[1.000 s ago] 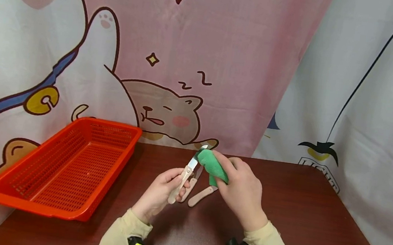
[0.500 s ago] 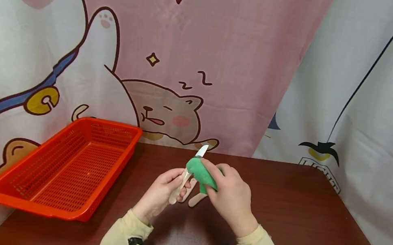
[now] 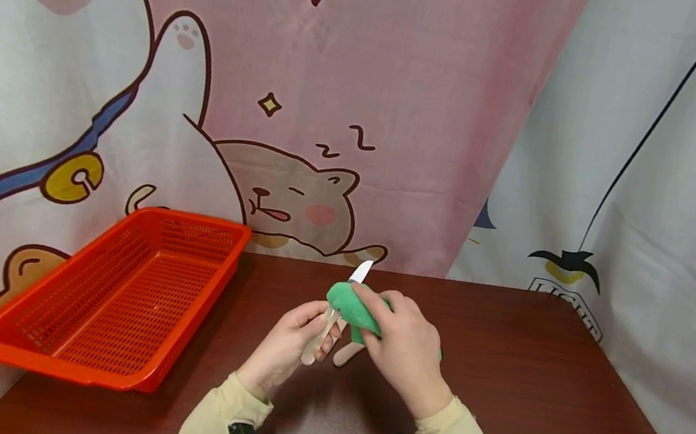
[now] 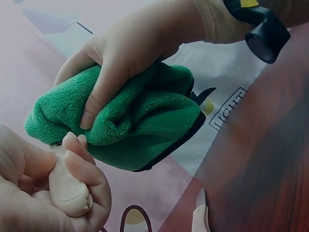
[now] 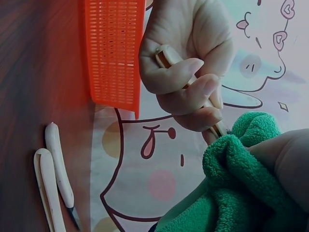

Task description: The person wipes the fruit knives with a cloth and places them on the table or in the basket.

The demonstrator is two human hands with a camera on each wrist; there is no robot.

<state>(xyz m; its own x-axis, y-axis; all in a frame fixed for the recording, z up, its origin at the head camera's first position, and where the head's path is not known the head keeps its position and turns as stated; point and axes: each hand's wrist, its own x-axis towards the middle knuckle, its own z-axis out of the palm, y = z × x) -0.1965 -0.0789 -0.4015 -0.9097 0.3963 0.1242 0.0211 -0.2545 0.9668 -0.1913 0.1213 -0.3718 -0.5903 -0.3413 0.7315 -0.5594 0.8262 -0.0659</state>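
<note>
Head view: a glossy, dark red-brown table [image 3: 535, 392] bears an orange-red perforated basket [image 3: 202, 304]; behind the basket hangs a pink and white curtain [image 3: 429, 89] printed with cartoon animals. To the basket's right, raised above the table, is a knife [image 3: 316, 344] with a smooth, pale handle and a bright silver tip. The left hand [image 3: 282, 340] curls round the handle; the right hand [image 3: 405, 346] pinches a fluffy, dark-edged green cloth [image 3: 353, 307] over the lower blade. Two more pale-handled knives [image 5: 59, 164] lie right of the basket.
</note>
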